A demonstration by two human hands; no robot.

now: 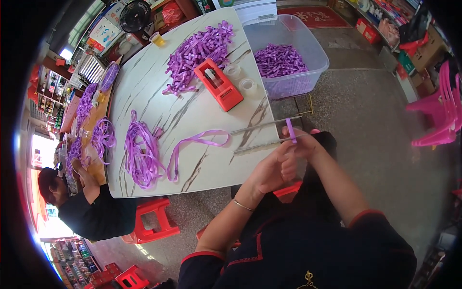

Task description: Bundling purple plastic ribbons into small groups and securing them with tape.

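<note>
A strip of purple ribbon is wrapped across two thin metal rods that jut over the table's right edge. Curled fingers of my left hand meet the ribbon's lower end. My right hand is closed at the same spot, its fingertips against the band; the exact grip is partly hidden where the hands overlap. Left of the rods, a loose purple lanyard lies in a curve on the marble-patterned table. Beside it rests a looped bundle of purple lanyards.
A red tape dispenser and clear tape rolls stand near a heap of folded purple ribbon. A clear plastic bin holds more pieces. Another person sits at the left beside a red stool.
</note>
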